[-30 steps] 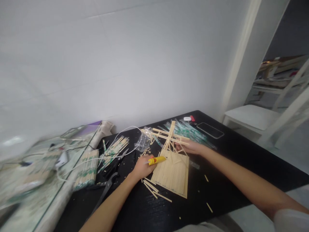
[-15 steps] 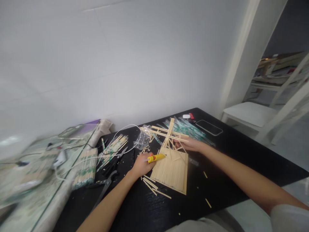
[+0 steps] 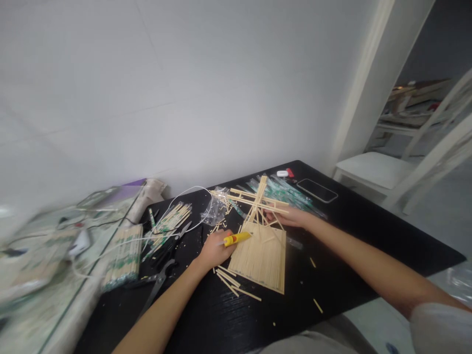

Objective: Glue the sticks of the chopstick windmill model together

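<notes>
A yellow glue tube [image 3: 236,239] is gripped in my left hand [image 3: 216,249], its tip pointing right over a flat panel of wooden sticks [image 3: 260,263]. From the back of the panel rises a windmill-like frame [image 3: 260,200] of glued chopsticks with crossed blades. My right hand [image 3: 289,216] is behind the right side of this frame, with fingers closed around its sticks and partly hidden by them. Several loose cut sticks [image 3: 230,282] lie below my left hand, beside the panel's left edge.
On the left lie pliers [image 3: 159,280], scissors [image 3: 180,236], bundled chopsticks [image 3: 123,258] and a white cable [image 3: 121,243]. Green-and-clear wrappers [image 3: 283,192], a phone [image 3: 317,190] and a white case [image 3: 282,173] are at the back right. A white chair [image 3: 374,169] stands beyond the black table [image 3: 354,236].
The view has shifted slightly, so everything sits a little further left and up. Both hands keep their grip, and the glue tube stays over the panel.
</notes>
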The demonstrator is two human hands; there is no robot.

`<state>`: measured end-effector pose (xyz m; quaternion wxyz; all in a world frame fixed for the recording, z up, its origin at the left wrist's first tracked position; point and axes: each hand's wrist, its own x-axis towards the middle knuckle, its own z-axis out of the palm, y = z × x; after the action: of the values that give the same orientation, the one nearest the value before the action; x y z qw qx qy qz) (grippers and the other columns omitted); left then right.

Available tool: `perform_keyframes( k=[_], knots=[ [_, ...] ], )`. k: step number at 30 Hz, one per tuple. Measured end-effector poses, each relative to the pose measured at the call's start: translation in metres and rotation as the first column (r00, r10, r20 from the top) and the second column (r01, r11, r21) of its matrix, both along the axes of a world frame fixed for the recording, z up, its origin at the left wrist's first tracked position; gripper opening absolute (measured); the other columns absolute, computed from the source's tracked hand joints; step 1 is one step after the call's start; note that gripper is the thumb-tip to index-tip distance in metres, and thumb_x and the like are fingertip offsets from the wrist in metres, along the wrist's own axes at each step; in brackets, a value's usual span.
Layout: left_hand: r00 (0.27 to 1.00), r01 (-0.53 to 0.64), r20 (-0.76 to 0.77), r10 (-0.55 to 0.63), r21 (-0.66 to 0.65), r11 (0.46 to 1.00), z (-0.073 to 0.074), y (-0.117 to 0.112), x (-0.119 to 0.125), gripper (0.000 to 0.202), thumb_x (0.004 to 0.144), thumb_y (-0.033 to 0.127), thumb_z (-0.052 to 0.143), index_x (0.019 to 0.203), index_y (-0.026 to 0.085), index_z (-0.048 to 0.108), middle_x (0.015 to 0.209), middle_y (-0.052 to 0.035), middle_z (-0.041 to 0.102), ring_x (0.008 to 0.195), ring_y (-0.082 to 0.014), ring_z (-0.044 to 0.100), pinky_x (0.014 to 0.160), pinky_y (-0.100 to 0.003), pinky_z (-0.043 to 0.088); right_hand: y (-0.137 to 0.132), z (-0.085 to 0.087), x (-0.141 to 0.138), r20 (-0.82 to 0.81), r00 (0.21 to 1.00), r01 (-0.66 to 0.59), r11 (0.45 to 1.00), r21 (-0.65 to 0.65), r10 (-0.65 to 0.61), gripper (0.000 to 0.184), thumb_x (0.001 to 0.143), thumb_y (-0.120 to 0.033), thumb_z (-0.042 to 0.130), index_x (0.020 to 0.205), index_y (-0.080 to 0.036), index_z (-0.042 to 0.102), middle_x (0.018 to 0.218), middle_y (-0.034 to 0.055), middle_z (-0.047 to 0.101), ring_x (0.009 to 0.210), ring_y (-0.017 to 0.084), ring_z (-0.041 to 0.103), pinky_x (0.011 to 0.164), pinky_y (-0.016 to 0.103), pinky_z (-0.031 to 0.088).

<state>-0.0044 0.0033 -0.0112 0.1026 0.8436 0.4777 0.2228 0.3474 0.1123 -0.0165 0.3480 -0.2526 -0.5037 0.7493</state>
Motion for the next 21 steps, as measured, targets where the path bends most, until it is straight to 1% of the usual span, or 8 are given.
perform_keyframes(
  k=[4, 9, 11, 16, 18, 21],
  knots=[
    [1.0, -0.01, 0.001, 0.01, 0.001, 1.0, -0.0011, 0.0004, 0.0003, 0.019, 0.101, 0.028, 0.075, 0.084, 0.026, 0.065, 0.079, -0.0008, 0.071, 0.075, -0.0184, 0.068, 0.072, -0.029, 0.046, 0.0021, -0.0037, 0.0001, 0.02, 1.0, -0.006, 1.0, 0.002, 0.006, 0.053, 0.086, -0.049, 0.113, 0.086, -0.024, 0.066, 0.071, -0.0031, 0.064, 0.074, 0.018, 0.068, 0.09, 0.04, 0.066],
    [1.0, 0.0, -0.016, 0.0, 0.008, 1.0, -0.0032, 0.0012, 0.0008, 0.019, 0.101, 0.028, 0.074, 0.085, 0.026, 0.065, 0.08, -0.0016, 0.072, 0.077, -0.019, 0.069, 0.073, -0.029, 0.046, 0.0022, -0.0039, -0.0004, 0.029, 0.999, 0.026, 1.0, -0.009, -0.025, 0.047, 0.086, -0.045, 0.112, 0.093, -0.023, 0.072, 0.076, -0.0023, 0.068, 0.076, 0.018, 0.069, 0.089, 0.039, 0.065],
    [0.999, -0.003, -0.032, 0.003, 0.018, 1.0, -0.0041, 0.0015, 0.0006, 0.018, 0.102, 0.028, 0.073, 0.086, 0.026, 0.065, 0.08, -0.002, 0.073, 0.078, -0.0197, 0.07, 0.074, -0.03, 0.046, 0.0007, -0.0018, -0.0008, 0.021, 0.999, 0.025, 1.0, -0.015, -0.024, 0.046, 0.087, -0.045, 0.112, 0.092, -0.023, 0.073, 0.076, -0.0017, 0.068, 0.076, 0.019, 0.071, 0.089, 0.038, 0.066],
    [0.998, -0.024, -0.052, 0.024, 0.003, 1.0, -0.0062, 0.0022, -0.0013, 0.017, 0.103, 0.031, 0.074, 0.089, 0.026, 0.066, 0.083, -0.0028, 0.075, 0.081, -0.0211, 0.073, 0.076, -0.031, 0.047, -0.0022, 0.0022, -0.002, 0.017, 1.0, 0.026, 0.999, -0.023, -0.025, 0.051, 0.082, -0.048, 0.115, 0.087, -0.023, 0.071, 0.075, -0.0018, 0.068, 0.075, 0.018, 0.071, 0.087, 0.037, 0.066],
    [0.998, -0.034, -0.055, 0.033, -0.004, 0.999, -0.006, 0.0024, -0.0016, 0.017, 0.103, 0.031, 0.075, 0.089, 0.026, 0.066, 0.083, -0.0027, 0.075, 0.08, -0.0209, 0.073, 0.075, -0.031, 0.047, -0.0022, 0.0019, -0.0023, 0.016, 1.0, 0.027, 0.999, -0.026, -0.026, 0.051, 0.083, -0.048, 0.115, 0.088, -0.023, 0.071, 0.075, -0.0021, 0.068, 0.075, 0.018, 0.071, 0.087, 0.038, 0.066],
    [0.999, -0.014, -0.048, 0.014, 0.003, 1.0, -0.0048, 0.0028, -0.0014, 0.018, 0.103, 0.03, 0.074, 0.088, 0.026, 0.066, 0.083, -0.0025, 0.075, 0.079, -0.0202, 0.073, 0.075, -0.03, 0.046, -0.0013, 0.0008, -0.002, 0.017, 0.999, 0.03, 0.999, -0.027, -0.029, 0.049, 0.085, -0.046, 0.114, 0.089, -0.023, 0.071, 0.074, -0.0021, 0.068, 0.075, 0.018, 0.07, 0.088, 0.038, 0.067]
  ],
)
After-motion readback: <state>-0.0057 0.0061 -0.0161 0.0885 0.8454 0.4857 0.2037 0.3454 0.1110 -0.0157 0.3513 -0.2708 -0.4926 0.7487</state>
